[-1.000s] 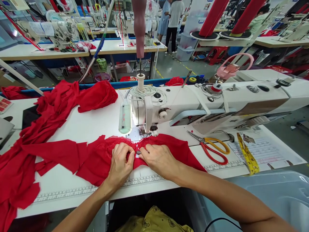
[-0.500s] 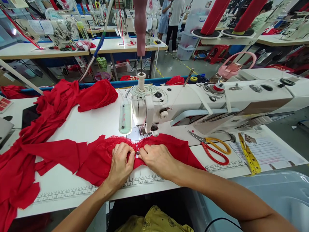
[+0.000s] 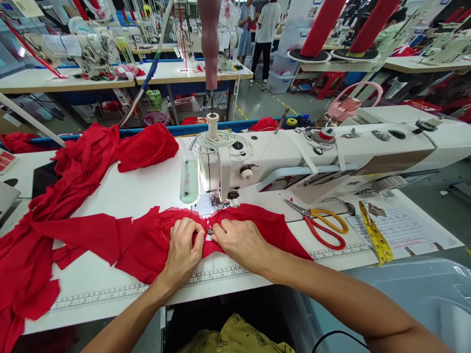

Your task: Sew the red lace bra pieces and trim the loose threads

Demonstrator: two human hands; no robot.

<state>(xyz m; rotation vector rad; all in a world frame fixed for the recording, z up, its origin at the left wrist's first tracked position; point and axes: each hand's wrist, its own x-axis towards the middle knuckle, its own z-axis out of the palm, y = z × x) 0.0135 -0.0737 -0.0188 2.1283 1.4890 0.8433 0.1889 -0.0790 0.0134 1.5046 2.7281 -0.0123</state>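
Observation:
Red lace-trimmed fabric [image 3: 147, 245] lies across the sewing table, just in front of the sewing machine's needle area [image 3: 217, 198]. My left hand [image 3: 186, 245] pinches its lace edge, thumb against the bent fingers. Close on the other side, my right hand [image 3: 239, 242] is closed with its fingertips down at the same seam. A small dark, shiny piece shows at those fingertips, too small to name. Just below it sits a small white label [image 3: 208, 237]. The fabric right of the seam [image 3: 261, 223] spreads flat under and beyond my right hand.
Scissors [image 3: 324, 225] with orange and red handles lie to the right, near a yellow tape measure [image 3: 375, 235] and a written sheet [image 3: 405, 228]. More red cloth [image 3: 84, 171] is heaped at left. A printed ruler [image 3: 213, 275] runs along the front edge. Two people stand far back.
The view has shifted slightly. Both hands stay at the same seam, with almost no movement of the fingers or the fabric.

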